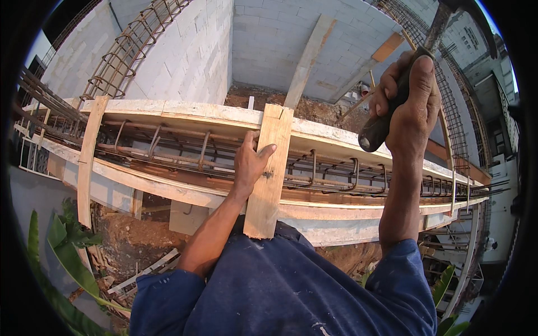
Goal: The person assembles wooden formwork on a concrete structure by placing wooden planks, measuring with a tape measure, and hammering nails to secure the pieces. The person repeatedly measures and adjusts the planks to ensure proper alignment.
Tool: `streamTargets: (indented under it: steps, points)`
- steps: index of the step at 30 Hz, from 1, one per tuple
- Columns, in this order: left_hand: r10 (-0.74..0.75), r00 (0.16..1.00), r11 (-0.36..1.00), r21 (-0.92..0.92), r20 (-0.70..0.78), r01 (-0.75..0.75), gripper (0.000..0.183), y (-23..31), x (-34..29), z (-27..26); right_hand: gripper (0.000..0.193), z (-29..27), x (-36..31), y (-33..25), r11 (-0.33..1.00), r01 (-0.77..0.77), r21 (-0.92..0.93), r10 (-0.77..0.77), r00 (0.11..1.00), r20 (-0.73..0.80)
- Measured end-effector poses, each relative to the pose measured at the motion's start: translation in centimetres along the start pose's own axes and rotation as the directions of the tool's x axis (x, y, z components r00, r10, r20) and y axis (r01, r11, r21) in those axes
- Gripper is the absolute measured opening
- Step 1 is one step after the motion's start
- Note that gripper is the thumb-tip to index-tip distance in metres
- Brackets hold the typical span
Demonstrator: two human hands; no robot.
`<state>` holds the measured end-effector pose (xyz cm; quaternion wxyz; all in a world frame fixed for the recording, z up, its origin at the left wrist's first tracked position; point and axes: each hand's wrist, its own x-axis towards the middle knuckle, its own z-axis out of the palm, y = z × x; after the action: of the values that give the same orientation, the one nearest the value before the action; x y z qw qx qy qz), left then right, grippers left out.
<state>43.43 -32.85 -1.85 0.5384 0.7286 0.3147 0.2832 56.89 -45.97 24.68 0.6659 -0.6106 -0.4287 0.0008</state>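
Note:
My right hand [413, 101] is raised at the upper right, wrapped round the dark grip of a hammer [374, 133]. The hammer's metal shaft runs up to its head at the top edge of the view. With my left hand [251, 163] I grip the left edge of a short wooden plank [269, 193], thumb lying on its face. This plank lies crosswise over a long timber formwork [213, 113], its near end close to my shirt. A thin nail [281, 113] shows at the plank's far end. Inside the formwork runs a rebar cage [314, 180].
Another wooden crosspiece [88, 162] spans the formwork on the left. Beyond rise pale block walls [269, 50], with a board [310, 59] leaning on one. A rebar column cage [126, 53] stands upper left. Below are soil, scrap wood and green leaves [70, 257].

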Motion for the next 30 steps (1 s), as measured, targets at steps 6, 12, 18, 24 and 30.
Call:
streamTargets:
  steps: [6, 12, 18, 24, 30]
  points:
    - [0.000, 1.000, 1.000, 0.027, -0.001, 0.000, 0.052, 0.3, -0.2, -0.1, 0.037, 0.2, -2.4, 7.3, 0.339, -0.907, -0.252, 0.932, 0.286, 0.223]
    - [-0.065, 0.998, 0.997, 0.037, 0.011, 0.065, 0.052, 0.6, -0.3, -0.3, 0.039, -2.5, -2.9, 9.9, 0.317, -0.919, -0.235, 0.908, 0.222, 0.355]
    - [-0.060, 0.998, 0.998, 0.000, 0.001, 0.060, 0.052, 1.2, -0.1, -0.4, 0.041, -1.3, -2.4, 6.8, 0.470, -0.782, -0.410, 0.879, 0.374, 0.296]
    - [-0.053, 0.998, 0.998, -0.032, 0.013, 0.054, 0.048, 0.7, -0.3, -0.3, 0.042, -2.0, -3.6, 4.7, 0.965, -0.189, -0.183, 0.218, 0.963, 0.156]
    - [-0.105, 0.992, 0.994, 0.040, 0.066, 0.102, 0.055, 0.8, -0.5, -0.5, 0.042, 0.9, -6.3, 7.9, 0.516, -0.175, -0.839, 0.739, 0.586, 0.332]
